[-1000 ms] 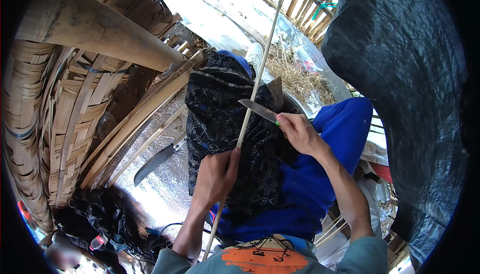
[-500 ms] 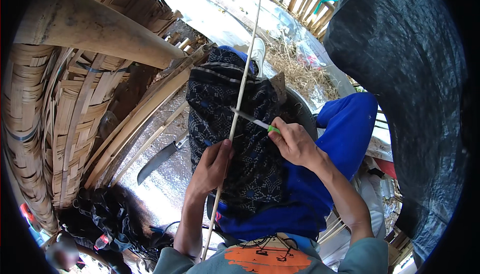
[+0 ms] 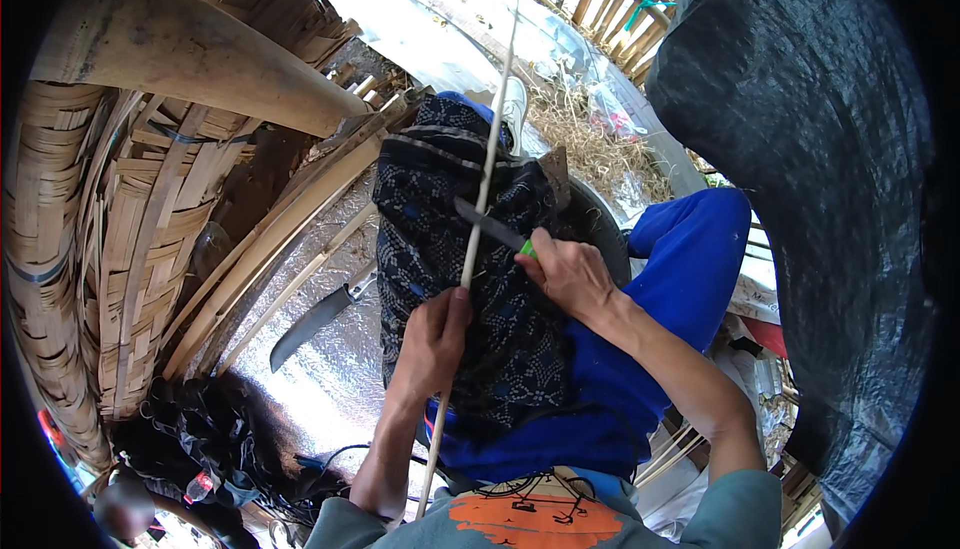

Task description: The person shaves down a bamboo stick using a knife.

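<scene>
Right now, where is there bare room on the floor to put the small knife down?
The shiny silver mat is bare between the big blade, the black bundle and the left hand. It is crowded on the lap: the patterned cloth, the bamboo strip, and the right hand with the small knife.

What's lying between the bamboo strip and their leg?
In the head view, a dark patterned cloth lies over the blue-trousered leg, under the bamboo strip.
</scene>
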`<state>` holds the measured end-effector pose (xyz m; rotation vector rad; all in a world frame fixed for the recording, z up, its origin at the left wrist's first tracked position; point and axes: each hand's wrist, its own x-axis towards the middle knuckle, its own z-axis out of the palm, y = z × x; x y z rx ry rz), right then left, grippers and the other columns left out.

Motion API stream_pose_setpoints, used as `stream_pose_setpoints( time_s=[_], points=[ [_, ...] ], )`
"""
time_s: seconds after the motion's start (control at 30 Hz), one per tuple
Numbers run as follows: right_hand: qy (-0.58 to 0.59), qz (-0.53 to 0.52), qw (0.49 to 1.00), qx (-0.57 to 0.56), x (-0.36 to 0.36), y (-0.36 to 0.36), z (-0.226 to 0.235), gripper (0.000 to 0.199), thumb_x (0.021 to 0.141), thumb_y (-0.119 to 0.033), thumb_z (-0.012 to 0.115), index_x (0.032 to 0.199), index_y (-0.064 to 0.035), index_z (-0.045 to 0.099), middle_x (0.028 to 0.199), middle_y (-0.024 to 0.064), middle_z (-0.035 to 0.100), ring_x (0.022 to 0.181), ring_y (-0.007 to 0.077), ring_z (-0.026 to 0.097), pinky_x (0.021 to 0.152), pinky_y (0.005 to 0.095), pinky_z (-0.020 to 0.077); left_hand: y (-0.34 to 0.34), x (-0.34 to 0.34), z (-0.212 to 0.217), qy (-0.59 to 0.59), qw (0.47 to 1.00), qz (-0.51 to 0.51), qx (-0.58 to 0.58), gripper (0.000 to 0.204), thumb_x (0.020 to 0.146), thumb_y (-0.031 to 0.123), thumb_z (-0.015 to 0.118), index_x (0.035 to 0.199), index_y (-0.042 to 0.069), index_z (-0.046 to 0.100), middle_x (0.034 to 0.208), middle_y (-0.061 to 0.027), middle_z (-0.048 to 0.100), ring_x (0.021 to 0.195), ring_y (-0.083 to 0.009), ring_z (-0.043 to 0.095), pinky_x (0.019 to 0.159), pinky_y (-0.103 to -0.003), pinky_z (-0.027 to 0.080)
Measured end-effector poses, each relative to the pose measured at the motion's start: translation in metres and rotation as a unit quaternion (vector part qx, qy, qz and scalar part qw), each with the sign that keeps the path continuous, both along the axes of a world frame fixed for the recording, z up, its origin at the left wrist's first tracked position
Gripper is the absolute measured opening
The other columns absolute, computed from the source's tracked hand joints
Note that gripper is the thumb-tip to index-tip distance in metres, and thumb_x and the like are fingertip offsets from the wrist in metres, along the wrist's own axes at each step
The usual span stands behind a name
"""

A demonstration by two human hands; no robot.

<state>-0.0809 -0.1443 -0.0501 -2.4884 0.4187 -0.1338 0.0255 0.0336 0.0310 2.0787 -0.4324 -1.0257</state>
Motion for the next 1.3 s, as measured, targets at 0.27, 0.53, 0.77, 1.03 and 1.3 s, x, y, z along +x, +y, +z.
stream_pose_setpoints(
  time_s=[0.27,0.53,0.77,1.03,1.3],
  points=[
    [-0.036,-0.105,0.986,0.124,0.007,-0.018,0.025,0.029,0.098,-0.022,0.051,0.079,-0.0008,0.048,0.053,0.0205,0.053,0.056,0.0413,0.06,0.046,0.047,0.0444,-0.007,-0.006,0.025,0.0,0.998,-0.044,0.051,0.035,0.097,0.023,0.049,0.073,-0.001,0.057,0.058,-0.0211,0.055,0.056,-0.0392,0.058,0.055,-0.044,0.042],
    [-0.004,0.004,0.997,0.076,-0.025,0.009,0.032,0.033,0.096,-0.03,0.056,0.079,-0.0034,0.047,0.053,0.0161,0.056,0.051,0.0378,0.061,0.042,0.0454,0.0471,-0.011,-0.032,0.002,-0.288,0.949,-0.113,0.051,0.028,0.091,0.017,0.059,0.067,0.005,0.053,0.05,-0.0141,0.053,0.043,-0.0341,0.055,0.042,-0.042,0.04],
    [0.077,-0.064,0.993,0.054,-0.028,0.019,0.028,0.03,0.096,-0.028,0.056,0.081,-0.0039,0.047,0.053,0.018,0.055,0.054,0.04,0.06,0.044,0.048,0.0476,-0.014,-0.044,-0.001,-0.371,0.912,-0.161,0.067,0.029,0.089,0.015,0.064,0.066,0.008,0.048,0.047,-0.0114,0.051,0.042,-0.0327,0.055,0.04,-0.042,0.039],
    [-0.018,-0.079,0.996,0.029,-0.018,0.005,-0.012,0.032,0.096,-0.03,0.055,0.081,-0.0036,0.048,0.055,0.0168,0.057,0.053,0.0381,0.061,0.045,0.0459,0.0493,-0.013,-0.032,0.005,-0.329,0.932,-0.149,0.043,0.03,0.09,0.014,0.061,0.064,0.005,0.05,0.049,-0.0154,0.051,0.044,-0.0362,0.053,0.042,-0.043,0.038],
    [-0.108,0.034,0.991,0.078,-0.004,0.002,0.035,0.03,0.094,-0.03,0.058,0.082,-0.004,0.049,0.06,0.014,0.06,0.057,0.0337,0.064,0.046,0.0416,0.0499,0.0,-0.015,0.03,-0.072,0.997,0.015,0.015,0.034,0.096,0.02,0.053,0.071,-0.002,0.059,0.048,-0.013,0.047,0.04,-0.0197,0.042,0.044,-0.035,0.032]
  ],
)
